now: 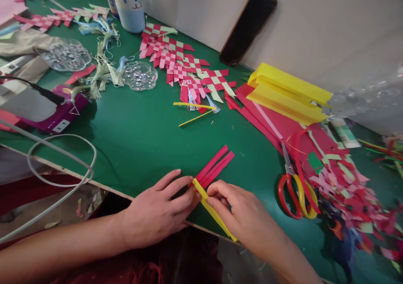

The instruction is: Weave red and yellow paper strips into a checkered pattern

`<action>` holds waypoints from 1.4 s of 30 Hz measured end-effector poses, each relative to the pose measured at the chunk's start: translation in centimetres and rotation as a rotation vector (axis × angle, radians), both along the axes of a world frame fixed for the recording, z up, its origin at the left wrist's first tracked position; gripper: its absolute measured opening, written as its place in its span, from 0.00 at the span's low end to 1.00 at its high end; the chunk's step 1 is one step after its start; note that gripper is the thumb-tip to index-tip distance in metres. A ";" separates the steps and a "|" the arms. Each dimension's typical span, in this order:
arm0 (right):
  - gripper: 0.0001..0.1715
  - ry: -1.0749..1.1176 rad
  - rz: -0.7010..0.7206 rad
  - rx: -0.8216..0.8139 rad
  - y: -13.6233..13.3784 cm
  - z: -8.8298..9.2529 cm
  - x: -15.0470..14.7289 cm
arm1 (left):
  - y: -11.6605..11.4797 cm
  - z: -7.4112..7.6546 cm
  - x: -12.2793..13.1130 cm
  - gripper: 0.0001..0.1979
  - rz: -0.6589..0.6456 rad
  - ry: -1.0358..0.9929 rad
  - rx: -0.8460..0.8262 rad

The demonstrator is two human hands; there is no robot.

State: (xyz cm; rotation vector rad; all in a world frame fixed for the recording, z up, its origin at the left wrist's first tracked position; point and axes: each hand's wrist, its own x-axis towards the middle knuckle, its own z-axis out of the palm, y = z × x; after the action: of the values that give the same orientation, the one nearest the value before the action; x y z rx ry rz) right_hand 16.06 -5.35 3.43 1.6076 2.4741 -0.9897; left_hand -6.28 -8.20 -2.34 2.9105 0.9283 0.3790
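Observation:
Close to the table's front edge, my left hand (pixel 160 210) has its fingers bent together over the near end of several red paper strips (pixel 217 166). Their free ends fan out away from me. A yellow paper strip (pixel 216 215) crosses the red ones at that end and slants down over the edge. My right hand (pixel 242 210) pinches this yellow strip between thumb and fingers, just right of my left fingertips. The thumb of my left hand is hidden, and so is the underside of the crossing.
Scissors (pixel 294 195) lie to the right, beside paper scraps (pixel 352 191). Folded yellow paper (pixel 286 93) and red sheets (pixel 261 118) are behind. Woven paper fish (pixel 185 65), bead trays (pixel 140 76), a cup (pixel 129 6), a phone (pixel 248 27) and a white cable (pixel 91 166) surround the work.

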 end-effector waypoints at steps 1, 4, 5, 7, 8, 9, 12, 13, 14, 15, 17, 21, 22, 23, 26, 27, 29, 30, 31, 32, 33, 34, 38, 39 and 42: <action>0.05 0.008 -0.002 -0.002 0.0 0.0 0.0 | 0.0 0.1 0.0 0.27 0.009 0.006 0.003; 0.06 0.025 0.000 -0.010 0.2 -0.2 0.1 | -0.2 0.2 0.0 0.25 0.036 0.014 0.021; 0.07 0.027 0.002 -0.015 0.3 -0.3 0.2 | -0.2 0.2 0.0 0.24 0.044 0.015 0.029; 0.07 0.025 0.003 -0.028 0.5 -0.4 0.4 | -0.2 0.3 0.0 0.23 0.060 0.019 0.042; 0.07 0.024 0.005 -0.037 0.6 -0.4 0.5 | -0.3 0.3 0.1 0.22 0.065 0.022 0.047; 0.07 0.023 0.005 -0.043 0.6 -0.5 0.6 | -0.2 0.4 0.1 0.22 0.065 0.026 0.049; 0.07 0.020 0.006 -0.053 0.8 -0.7 0.9 | -0.1 0.4 0.1 0.21 0.048 0.035 0.050; 0.07 0.018 0.007 -0.055 0.8 -0.8 0.9 | -0.1 0.4 0.0 0.21 0.041 0.039 0.050; 0.07 0.016 0.008 -0.056 0.9 -0.8 1.0 | -0.1 0.5 0.0 0.20 0.035 0.041 0.051; 0.07 0.013 0.010 -0.061 0.9 -0.8 1.0 | 0.0 0.5 0.0 0.20 0.033 0.041 0.053; 0.08 0.006 0.014 -0.081 1.0 -0.7 1.0 | 0.1 0.5 -0.1 0.20 0.035 0.038 0.053; 0.08 -0.005 0.019 -0.112 1.2 -0.5 1.0 | 0.1 0.6 -0.1 0.18 0.053 0.012 0.030; 0.08 -0.004 0.019 -0.110 1.2 -0.5 1.0 | 0.1 0.6 -0.1 0.18 0.051 0.006 0.020; 0.07 -0.002 0.019 -0.104 1.2 -0.5 1.0 | 0.1 0.6 -0.1 0.18 0.049 0.000 0.010; 0.06 0.000 0.017 -0.089 1.2 -0.7 1.1 | 0.1 0.5 -0.1 0.18 0.043 -0.012 -0.020; 0.06 0.000 0.017 -0.087 1.2 -0.7 1.1 | 0.1 0.5 -0.1 0.18 0.041 -0.015 -0.025; 0.06 0.005 0.022 -0.084 1.3 -0.8 1.1 | 0.0 0.4 -0.2 0.18 0.041 -0.020 -0.030; 0.06 0.005 0.025 -0.085 1.3 -0.8 1.1 | 0.0 0.3 -0.2 0.18 0.042 -0.022 -0.032; 0.06 0.004 0.029 -0.085 1.3 -0.8 1.1 | 0.0 0.3 -0.2 0.18 0.044 -0.028 -0.033; 0.06 0.001 0.032 -0.086 1.3 -0.8 1.1 | 0.0 0.2 -0.2 0.18 0.046 -0.034 -0.032; 0.06 0.000 0.037 -0.084 1.3 -0.8 1.1 | 0.0 0.2 -0.3 0.18 0.046 -0.037 -0.031; 0.06 -0.001 0.042 -0.082 1.3 -0.7 1.1 | 0.0 0.2 -0.3 0.18 0.042 -0.041 -0.028; 0.07 0.008 0.058 -0.081 1.3 -0.6 1.3 | 0.0 0.0 -0.2 0.18 0.022 -0.057 -0.040; 0.07 0.004 0.059 -0.088 1.3 -0.6 1.4 | 0.0 -0.1 -0.2 0.18 0.017 -0.069 -0.048; 0.07 -0.010 0.046 -0.106 1.1 -0.6 1.5 | 0.1 -0.3 0.0 0.19 0.010 -0.108 -0.057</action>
State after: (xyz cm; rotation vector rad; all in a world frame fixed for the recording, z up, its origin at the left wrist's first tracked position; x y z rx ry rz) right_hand 17.56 -4.20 2.82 1.5139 2.3968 -1.0841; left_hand -6.27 -8.13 -2.67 2.8040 0.9227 0.4973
